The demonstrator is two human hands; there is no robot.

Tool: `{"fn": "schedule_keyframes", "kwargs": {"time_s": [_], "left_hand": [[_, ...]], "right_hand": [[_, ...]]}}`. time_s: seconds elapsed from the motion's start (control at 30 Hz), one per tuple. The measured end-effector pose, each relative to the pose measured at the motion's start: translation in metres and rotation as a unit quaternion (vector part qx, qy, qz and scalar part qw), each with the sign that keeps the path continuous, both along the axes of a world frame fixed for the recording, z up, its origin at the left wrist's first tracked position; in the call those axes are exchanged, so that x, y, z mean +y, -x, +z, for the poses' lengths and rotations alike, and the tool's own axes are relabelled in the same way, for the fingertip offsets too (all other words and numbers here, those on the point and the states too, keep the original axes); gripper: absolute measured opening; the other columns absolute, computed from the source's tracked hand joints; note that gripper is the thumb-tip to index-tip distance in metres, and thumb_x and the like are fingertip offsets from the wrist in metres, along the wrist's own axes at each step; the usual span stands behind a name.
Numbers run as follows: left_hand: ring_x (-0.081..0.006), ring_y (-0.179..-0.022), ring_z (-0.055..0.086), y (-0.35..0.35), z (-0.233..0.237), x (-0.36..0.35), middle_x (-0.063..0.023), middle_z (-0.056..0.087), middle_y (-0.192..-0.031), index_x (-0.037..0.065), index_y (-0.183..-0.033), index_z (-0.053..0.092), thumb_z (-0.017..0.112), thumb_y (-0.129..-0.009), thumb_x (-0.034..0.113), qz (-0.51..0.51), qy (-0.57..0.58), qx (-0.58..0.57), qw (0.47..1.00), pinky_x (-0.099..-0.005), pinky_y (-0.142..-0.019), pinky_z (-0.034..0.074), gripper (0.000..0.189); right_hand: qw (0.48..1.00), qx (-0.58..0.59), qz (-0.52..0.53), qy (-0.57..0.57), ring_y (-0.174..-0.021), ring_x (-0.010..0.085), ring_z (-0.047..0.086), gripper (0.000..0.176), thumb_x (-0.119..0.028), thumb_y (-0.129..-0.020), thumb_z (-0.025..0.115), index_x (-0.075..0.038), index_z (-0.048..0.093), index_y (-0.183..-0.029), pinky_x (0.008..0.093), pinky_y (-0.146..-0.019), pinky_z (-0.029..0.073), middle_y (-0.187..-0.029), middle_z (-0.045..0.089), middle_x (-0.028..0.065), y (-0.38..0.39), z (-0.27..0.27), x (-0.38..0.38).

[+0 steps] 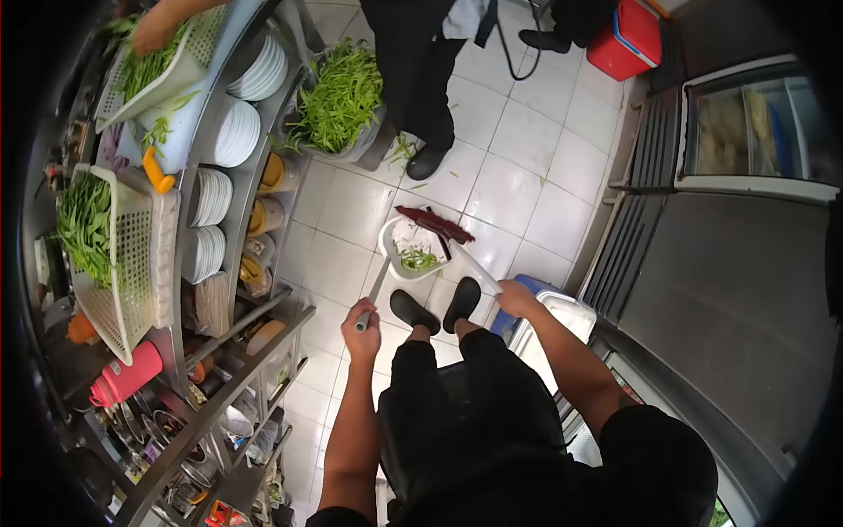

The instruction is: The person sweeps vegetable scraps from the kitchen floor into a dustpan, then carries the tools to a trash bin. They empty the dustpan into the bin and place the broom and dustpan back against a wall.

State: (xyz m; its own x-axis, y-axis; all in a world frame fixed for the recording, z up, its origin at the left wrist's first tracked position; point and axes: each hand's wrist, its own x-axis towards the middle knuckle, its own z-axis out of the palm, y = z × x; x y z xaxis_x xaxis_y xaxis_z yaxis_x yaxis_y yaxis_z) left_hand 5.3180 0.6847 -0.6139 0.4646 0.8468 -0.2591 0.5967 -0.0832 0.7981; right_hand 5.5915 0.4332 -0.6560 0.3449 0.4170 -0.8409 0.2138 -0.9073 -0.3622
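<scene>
My left hand [361, 330] is wrapped round the grey handle of a white dustpan [387, 235] that rests on the tiled floor in front of my feet. Green leaf scraps [417, 258] lie in the pan. A white broom handle [474, 267] is gripped in my right hand [518, 299]. The broom's dark red head [436, 225] lies across the far edge of the dustpan.
Another person [413, 79] stands ahead, beside a bin of green stalks [341, 101]. Shelves with white plates [235, 132] line the left. A blue-and-white container [562, 318] sits by my right arm. A red cooler [625, 41] stands at the far right, near steel fridges [702, 281].
</scene>
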Motion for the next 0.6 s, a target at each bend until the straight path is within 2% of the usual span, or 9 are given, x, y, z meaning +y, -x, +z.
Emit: {"fn": "schedule_keyframes", "kwargs": {"time_s": [0.07, 0.17, 0.23, 0.27, 0.37, 0.43, 0.5, 0.53, 0.6], "left_hand": [[-0.0277, -0.105, 0.067, 0.017, 0.008, 0.017, -0.0190, 0.071, -0.111, 0.000, -0.087, 0.067, 0.063, -0.078, -0.002, 0.053, 0.040, -0.014, 0.998, -0.0335, -0.094, 0.049, 0.011], [-0.0250, -0.092, 0.070, 0.032, 0.011, 0.043, -0.0153, 0.072, -0.105, 0.001, -0.086, 0.066, 0.061, -0.079, -0.002, 0.114, 0.018, 0.004, 0.993, -0.0316, -0.086, 0.051, 0.009], [-0.0238, -0.089, 0.069, 0.037, 0.017, 0.060, -0.0143, 0.072, -0.101, 0.002, -0.086, 0.066, 0.061, -0.079, -0.001, 0.143, 0.038, 0.011, 0.989, -0.0318, -0.083, 0.051, 0.009], [-0.0226, -0.086, 0.069, 0.033, 0.017, 0.073, -0.0132, 0.073, -0.097, 0.002, -0.086, 0.066, 0.061, -0.079, -0.001, 0.166, 0.052, 0.016, 0.985, -0.0320, -0.080, 0.052, 0.009], [-0.0233, -0.081, 0.069, 0.024, 0.013, 0.103, -0.0123, 0.072, -0.089, 0.003, -0.086, 0.066, 0.063, -0.079, 0.000, 0.173, 0.017, 0.010, 0.985, -0.0330, -0.076, 0.051, 0.008], [-0.0260, -0.080, 0.069, 0.016, 0.007, 0.120, -0.0128, 0.071, -0.087, 0.004, -0.087, 0.067, 0.063, -0.079, 0.001, 0.164, 0.000, 0.010, 0.986, -0.0341, -0.076, 0.052, 0.009], [-0.0288, -0.079, 0.069, 0.004, 0.002, 0.136, -0.0134, 0.071, -0.084, 0.005, -0.087, 0.067, 0.064, -0.079, 0.002, 0.154, -0.017, 0.010, 0.988, -0.0352, -0.075, 0.052, 0.009], [-0.0320, -0.079, 0.068, -0.003, 0.000, 0.142, -0.0143, 0.070, -0.085, 0.005, -0.087, 0.067, 0.064, -0.078, 0.003, 0.143, -0.013, 0.029, 0.989, -0.0367, -0.075, 0.052, 0.009], [-0.0380, -0.082, 0.067, -0.016, -0.006, 0.149, -0.0163, 0.070, -0.088, 0.007, -0.088, 0.067, 0.065, -0.078, 0.005, 0.113, -0.028, 0.062, 0.991, -0.0418, -0.076, 0.053, 0.010]], "right_hand": [[1.000, -0.006, -0.024, 0.009, -0.097, 0.0417, 0.065, 0.027, -0.017, -0.085, 0.055, 0.000, 0.067, -0.103, 0.0484, -0.087, 0.051, -0.100, 0.068, 0.0252, -0.010, 0.007, 0.011], [0.998, -0.040, -0.054, 0.012, -0.101, 0.0435, 0.062, 0.027, -0.017, -0.084, 0.053, 0.000, 0.065, -0.101, 0.0491, -0.089, 0.051, -0.105, 0.066, 0.0264, -0.012, 0.001, 0.011], [0.994, -0.108, 0.008, -0.008, -0.101, 0.0436, 0.062, 0.028, -0.016, -0.083, 0.052, -0.001, 0.065, -0.102, 0.0497, -0.090, 0.050, -0.106, 0.066, 0.0265, -0.015, 0.005, 0.013], [0.992, -0.128, -0.005, -0.006, -0.102, 0.0441, 0.062, 0.028, -0.016, -0.082, 0.053, 0.001, 0.065, -0.101, 0.0497, -0.092, 0.049, -0.106, 0.066, 0.0274, -0.016, 0.007, 0.017], [0.989, -0.140, -0.002, 0.047, -0.103, 0.0447, 0.062, 0.029, -0.017, -0.082, 0.052, 0.003, 0.065, -0.098, 0.0489, -0.093, 0.049, -0.107, 0.066, 0.0280, -0.025, 0.001, 0.036], [0.989, -0.123, 0.058, 0.063, -0.104, 0.0416, 0.064, 0.028, -0.015, -0.083, 0.051, 0.005, 0.064, -0.097, 0.0474, -0.093, 0.050, -0.105, 0.066, 0.0287, -0.022, -0.006, 0.049], [0.979, -0.194, 0.028, 0.056, -0.082, 0.0388, 0.069, 0.025, -0.011, -0.083, 0.050, 0.004, 0.064, -0.097, 0.0445, -0.077, 0.056, -0.087, 0.067, 0.0271, -0.018, -0.026, 0.057], [0.979, -0.194, 0.033, 0.058, -0.082, 0.0388, 0.069, 0.025, -0.011, -0.083, 0.050, 0.004, 0.064, -0.097, 0.0445, -0.077, 0.056, -0.087, 0.067, 0.0271, -0.016, -0.027, 0.063], [0.989, -0.075, -0.115, 0.054, -0.057, 0.0369, 0.066, 0.022, -0.010, -0.083, 0.052, 0.005, 0.063, -0.095, 0.0423, -0.061, 0.056, -0.068, 0.063, 0.0237, -0.007, -0.027, 0.077]]}}
